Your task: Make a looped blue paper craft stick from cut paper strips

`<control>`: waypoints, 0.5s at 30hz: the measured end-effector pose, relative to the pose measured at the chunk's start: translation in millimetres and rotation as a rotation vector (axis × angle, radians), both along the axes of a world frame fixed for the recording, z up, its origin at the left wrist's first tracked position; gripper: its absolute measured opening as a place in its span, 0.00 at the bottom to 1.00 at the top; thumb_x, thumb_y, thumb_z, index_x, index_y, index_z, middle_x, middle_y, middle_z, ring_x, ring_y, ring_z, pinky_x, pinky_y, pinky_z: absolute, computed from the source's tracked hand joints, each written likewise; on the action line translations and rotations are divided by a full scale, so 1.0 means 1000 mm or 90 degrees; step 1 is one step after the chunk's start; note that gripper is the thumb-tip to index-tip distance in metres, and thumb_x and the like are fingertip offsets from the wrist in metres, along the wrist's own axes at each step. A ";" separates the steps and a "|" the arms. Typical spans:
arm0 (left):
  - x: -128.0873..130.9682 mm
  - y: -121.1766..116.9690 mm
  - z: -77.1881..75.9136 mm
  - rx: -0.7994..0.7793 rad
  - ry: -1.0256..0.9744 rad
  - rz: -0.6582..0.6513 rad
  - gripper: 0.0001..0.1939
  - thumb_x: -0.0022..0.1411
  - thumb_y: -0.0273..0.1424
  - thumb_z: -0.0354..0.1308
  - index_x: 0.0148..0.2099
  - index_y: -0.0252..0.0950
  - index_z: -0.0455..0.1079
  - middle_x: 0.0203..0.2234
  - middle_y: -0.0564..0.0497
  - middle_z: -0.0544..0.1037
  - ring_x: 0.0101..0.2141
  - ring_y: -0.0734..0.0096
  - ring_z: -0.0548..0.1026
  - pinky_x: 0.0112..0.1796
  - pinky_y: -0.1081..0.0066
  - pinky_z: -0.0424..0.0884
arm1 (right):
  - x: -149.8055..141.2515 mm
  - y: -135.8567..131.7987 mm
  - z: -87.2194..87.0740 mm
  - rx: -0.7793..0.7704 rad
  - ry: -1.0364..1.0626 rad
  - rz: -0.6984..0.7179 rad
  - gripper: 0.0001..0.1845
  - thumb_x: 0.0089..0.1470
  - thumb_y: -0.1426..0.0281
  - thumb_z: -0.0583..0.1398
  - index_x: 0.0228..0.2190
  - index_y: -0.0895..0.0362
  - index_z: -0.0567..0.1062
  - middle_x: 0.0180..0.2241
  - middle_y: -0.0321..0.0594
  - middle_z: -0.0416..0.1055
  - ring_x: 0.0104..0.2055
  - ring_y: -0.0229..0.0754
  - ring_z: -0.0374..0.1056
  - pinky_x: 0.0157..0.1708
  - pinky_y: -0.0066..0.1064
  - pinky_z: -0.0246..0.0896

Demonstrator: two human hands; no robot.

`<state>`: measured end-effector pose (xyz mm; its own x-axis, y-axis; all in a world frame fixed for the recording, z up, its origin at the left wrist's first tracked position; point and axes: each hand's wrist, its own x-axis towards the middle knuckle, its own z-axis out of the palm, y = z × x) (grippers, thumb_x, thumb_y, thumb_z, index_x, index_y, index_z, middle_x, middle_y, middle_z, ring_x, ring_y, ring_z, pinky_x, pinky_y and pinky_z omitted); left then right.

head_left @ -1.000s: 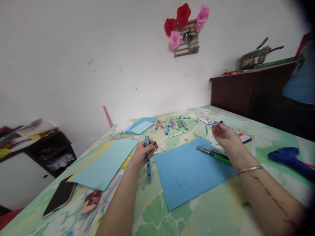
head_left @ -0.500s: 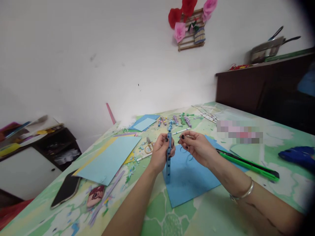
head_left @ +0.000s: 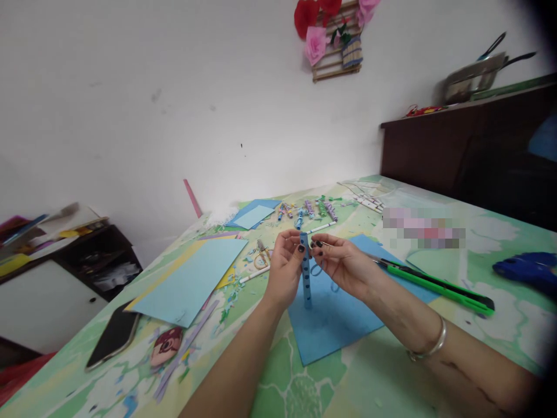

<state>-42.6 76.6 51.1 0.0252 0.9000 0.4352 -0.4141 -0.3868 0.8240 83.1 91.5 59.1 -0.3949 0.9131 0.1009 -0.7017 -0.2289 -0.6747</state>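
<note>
My left hand (head_left: 282,273) grips a narrow blue strip (head_left: 307,287) with dark spots along it, held upright between thumb and fingers. Close against the strip's upper right edge, my right hand (head_left: 343,261) has its thumb and fingertips pinched together. Whatever lies in that pinch is too small to make out. Beneath both hands lies a blue sheet (head_left: 335,328) with thin curled blue strips (head_left: 334,284) on it. Beyond the hands, a white stick-like pen (head_left: 321,228) rests near several small rolled, coloured paper pieces (head_left: 322,206).
To the right are a green utility knife (head_left: 439,288) and a dark blue object (head_left: 524,270). Left lie light blue and yellow sheets (head_left: 195,276), scissors (head_left: 261,257), a phone (head_left: 114,337), a dark red case (head_left: 166,346) and purple strips (head_left: 187,351). Paper scraps dot the patterned tablecloth (head_left: 300,395).
My right hand has moved left, up against the strip. The strip has turned so its spotted face shows more, and its top sits slightly right of before. The view has shifted slightly.
</note>
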 end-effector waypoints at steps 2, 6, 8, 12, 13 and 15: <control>0.000 -0.001 0.001 -0.009 0.009 -0.006 0.17 0.54 0.34 0.60 0.46 0.41 0.64 0.32 0.53 0.70 0.31 0.75 0.70 0.35 0.75 0.66 | -0.001 -0.001 0.000 -0.005 0.005 0.008 0.10 0.39 0.82 0.62 0.28 0.60 0.75 0.23 0.34 0.69 0.26 0.30 0.67 0.30 0.18 0.65; -0.001 0.000 0.001 0.000 0.034 -0.006 0.14 0.53 0.34 0.60 0.42 0.37 0.68 0.33 0.50 0.72 0.34 0.73 0.71 0.38 0.73 0.65 | -0.001 -0.003 0.002 -0.015 0.004 0.010 0.10 0.39 0.83 0.62 0.27 0.60 0.75 0.24 0.34 0.69 0.26 0.29 0.67 0.29 0.17 0.65; -0.002 0.001 -0.001 0.009 0.048 0.005 0.11 0.53 0.33 0.60 0.40 0.36 0.69 0.34 0.49 0.73 0.36 0.71 0.71 0.40 0.73 0.65 | -0.001 -0.003 0.003 -0.017 0.004 0.010 0.10 0.39 0.83 0.62 0.27 0.60 0.75 0.25 0.35 0.70 0.25 0.28 0.67 0.28 0.17 0.64; -0.007 0.004 -0.002 0.019 0.078 0.040 0.10 0.54 0.32 0.60 0.39 0.35 0.71 0.32 0.49 0.75 0.35 0.72 0.72 0.40 0.72 0.65 | -0.001 -0.002 0.002 -0.009 -0.016 0.016 0.09 0.39 0.81 0.63 0.27 0.60 0.75 0.25 0.35 0.71 0.27 0.30 0.68 0.31 0.20 0.65; -0.009 0.005 -0.001 0.018 0.081 0.049 0.10 0.53 0.32 0.60 0.39 0.35 0.71 0.32 0.49 0.75 0.34 0.72 0.72 0.39 0.73 0.65 | -0.001 -0.002 0.001 -0.003 -0.027 0.021 0.09 0.39 0.80 0.64 0.27 0.60 0.75 0.26 0.36 0.72 0.28 0.31 0.69 0.32 0.22 0.65; -0.014 0.007 0.000 0.005 0.084 0.072 0.10 0.52 0.31 0.62 0.38 0.35 0.72 0.30 0.50 0.75 0.31 0.73 0.72 0.35 0.73 0.66 | -0.001 -0.003 0.000 0.015 -0.063 0.023 0.10 0.37 0.78 0.65 0.28 0.59 0.74 0.27 0.37 0.73 0.30 0.34 0.70 0.35 0.27 0.64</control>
